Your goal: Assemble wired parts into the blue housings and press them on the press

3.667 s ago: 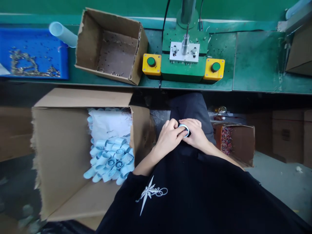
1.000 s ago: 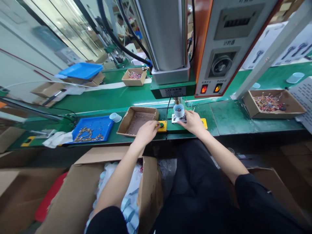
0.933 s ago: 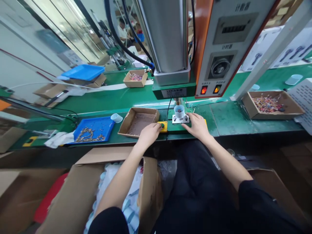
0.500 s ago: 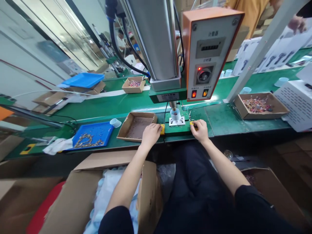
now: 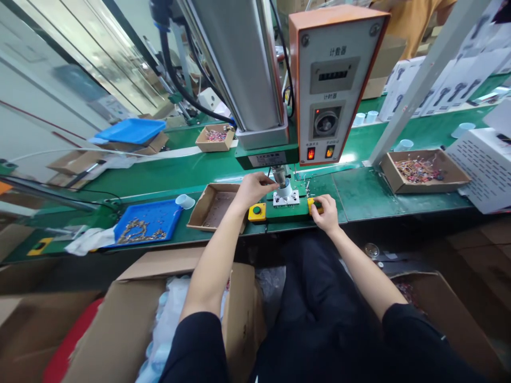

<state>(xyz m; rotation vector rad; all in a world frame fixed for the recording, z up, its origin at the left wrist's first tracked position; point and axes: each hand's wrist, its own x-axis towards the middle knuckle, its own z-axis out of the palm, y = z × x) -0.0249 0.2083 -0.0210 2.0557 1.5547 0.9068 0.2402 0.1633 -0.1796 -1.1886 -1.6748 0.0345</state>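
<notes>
Under the press [image 5: 245, 80], a small translucent pale-blue plastic cup [image 5: 285, 190] stands on a white metal plate [image 5: 293, 200], directly below the press rod [image 5: 280, 175]. My left hand [image 5: 255, 190] reaches in from the left, thumb and fingers pinched at the cup's rim. The fingertips partly cover that side of the cup. My right hand [image 5: 326, 214] rests with curled fingers around a yellow button box [image 5: 311, 205] right of the plate. Left of the plate, another yellow box with a green button [image 5: 257, 211] stands uncovered.
An orange control box [image 5: 339, 85] hangs beside the press. To the left are a cardboard tray [image 5: 195, 218], a loose cup [image 5: 185, 201] and a blue tray [image 5: 170, 226] of small metal parts. A carton of wired parts [image 5: 423, 186] stands right, near a slanted post [image 5: 423, 85].
My left hand has left the left yellow button box and moved up and right to the cup, uncovering the green button. My right hand stays at its box. The view has shifted slightly.
</notes>
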